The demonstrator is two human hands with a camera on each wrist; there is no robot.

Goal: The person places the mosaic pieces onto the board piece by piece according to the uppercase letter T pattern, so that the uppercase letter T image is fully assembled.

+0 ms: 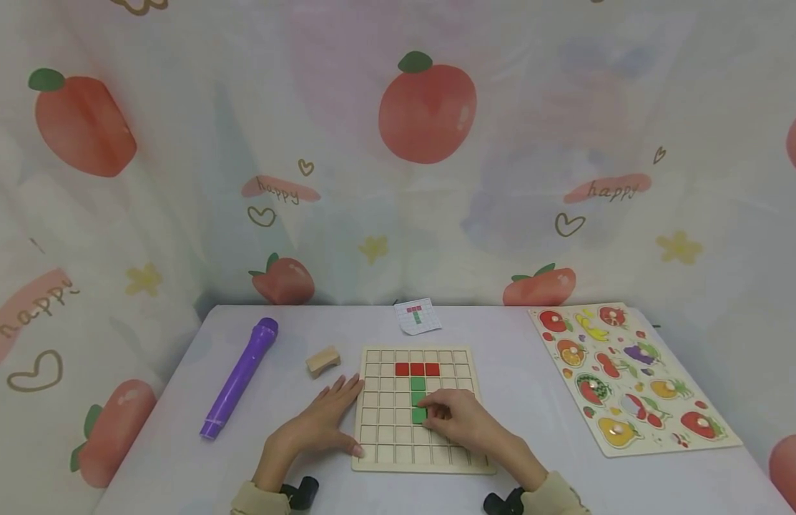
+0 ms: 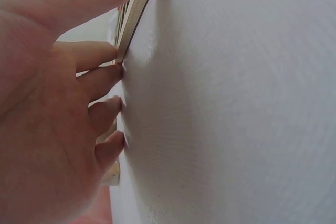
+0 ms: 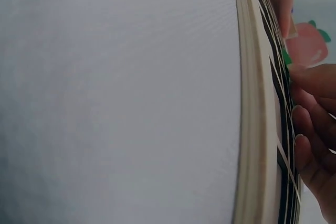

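Observation:
A pale wooden grid board lies on the table. Three red tiles form a row near its top, with green tiles in a column below. My right hand is over the board, thumb and fingertips pinching the lowest green tile; in the right wrist view, part of a green tile shows at the thumb tip. My left hand rests at the board's left edge, fingers extended and thumb near the lower left corner. In the left wrist view its fingertips touch the table and board edge.
A small card with a red and green T pattern lies behind the board. To the left are a wooden block and a purple stick-shaped object. A fruit puzzle board lies at the right.

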